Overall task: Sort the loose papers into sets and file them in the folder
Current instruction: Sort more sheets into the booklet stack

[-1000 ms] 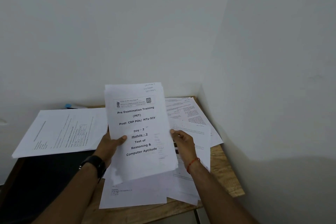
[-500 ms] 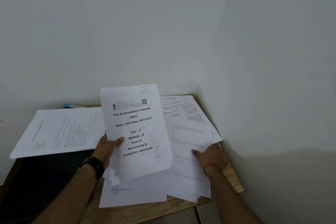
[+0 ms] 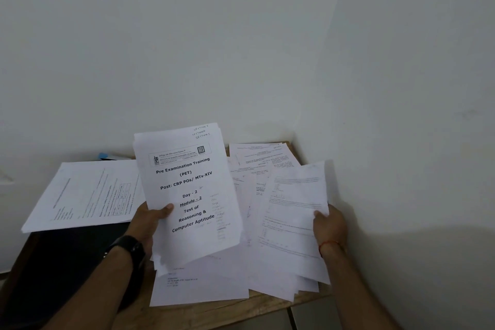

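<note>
- A title-page stack (image 3: 187, 190) is held above the desk (image 3: 241, 308) by the left grip (image 3: 150, 220).
- A loose sheet (image 3: 297, 203) is pinched at its right edge by the right grip (image 3: 330, 225), over the scattered papers (image 3: 262, 166).

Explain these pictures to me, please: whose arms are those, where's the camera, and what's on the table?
No machine here: a person works with bare hands, filmed by one wide-angle camera on their head, looking down. The left hand grips a paper stack headed "Pre Examination Training". The right hand pinches the edge of a printed sheet, raised off the loose papers strewn over the wooden table. At left, more sheets lie partly over a dark folder.
</note>
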